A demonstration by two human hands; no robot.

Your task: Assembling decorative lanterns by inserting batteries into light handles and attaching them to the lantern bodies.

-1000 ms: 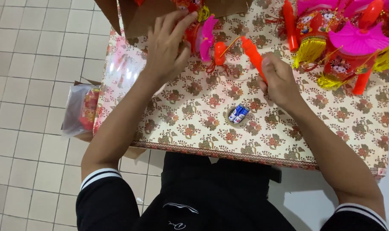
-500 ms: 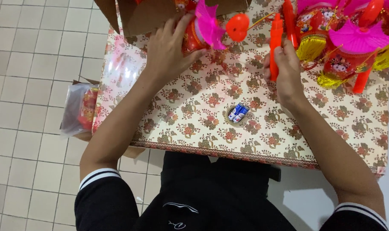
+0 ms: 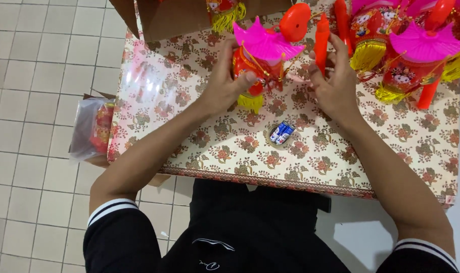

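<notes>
On the bench [image 3: 341,167], the lantern [image 3: 260,65] stands beyond the batteries [image 3: 281,133], gripped by the left hand [image 3: 225,83]. The right hand [image 3: 336,88] pinches the red stick [image 3: 321,43] beside the lantern. The string between them looks thin; a tug could snap or tangle it.

A toy lantern [image 3: 258,65] stands on the table [image 3: 341,167], between the left hand [image 3: 225,83] on its left and the right hand [image 3: 336,88] on its right. The handle stick [image 3: 321,43] rises from the right hand. Two small batteries [image 3: 281,133] lie nearer, between the forearms. More lanterns [image 3: 407,55] crowd the far right. A cardboard box [image 3: 174,17] sits far left; a plastic bag [image 3: 91,129] lies left of the table.
</notes>
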